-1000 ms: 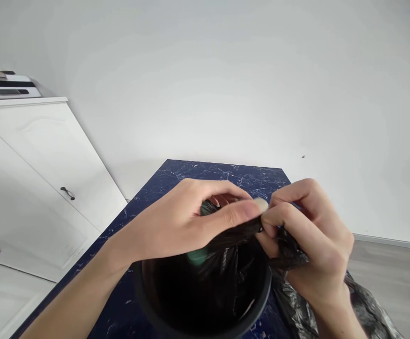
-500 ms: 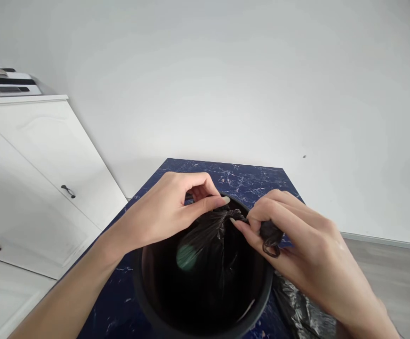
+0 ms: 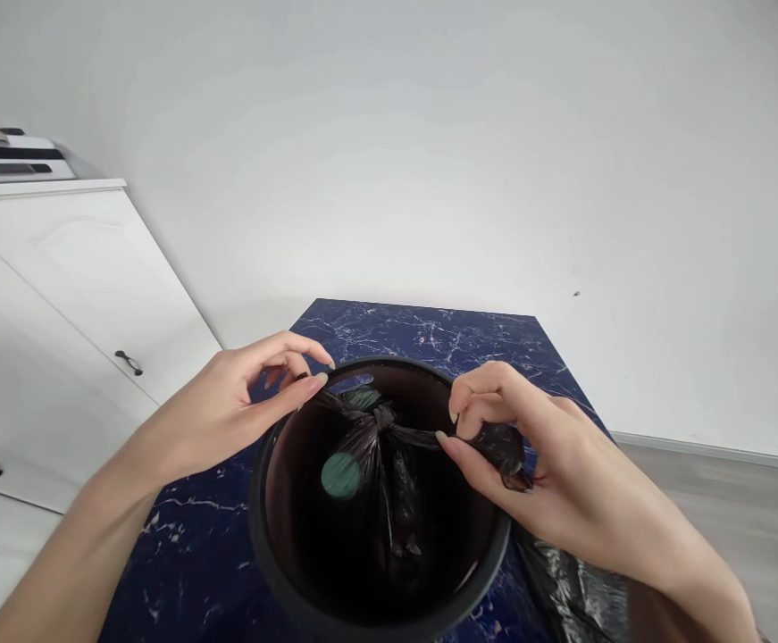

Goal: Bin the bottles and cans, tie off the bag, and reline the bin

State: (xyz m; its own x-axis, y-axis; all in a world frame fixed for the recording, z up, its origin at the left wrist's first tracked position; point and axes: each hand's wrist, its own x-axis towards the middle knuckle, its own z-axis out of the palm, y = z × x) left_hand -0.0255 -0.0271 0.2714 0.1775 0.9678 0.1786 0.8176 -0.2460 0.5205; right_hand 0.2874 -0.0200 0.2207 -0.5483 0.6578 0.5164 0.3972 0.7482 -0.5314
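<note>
A thin black plastic bag (image 3: 383, 446) hangs inside a round black bin (image 3: 268, 585), its neck gathered into a knot near the middle. Something green shows through the plastic in two places. My left hand (image 3: 247, 393) pinches one twisted end of the bag at the bin's far left rim. On the right, my right hand (image 3: 529, 446) grips the other end between thumb and fingers, with a crumpled tail bunched against the palm. Both ends are stretched out sideways from the knot. The bottom of the bin is too dark to make out.
The bin stands on a blue marble-patterned tabletop (image 3: 415, 330) against a white wall. More black plastic (image 3: 573, 589) lies right of the bin. A white cabinet (image 3: 94, 268) stands at left, with things stacked on top (image 3: 13, 156).
My left hand has moved left, drawing its end of the bag away from the knot. The knot has shifted left and tightened between my hands, and more of the bin's inside shows.
</note>
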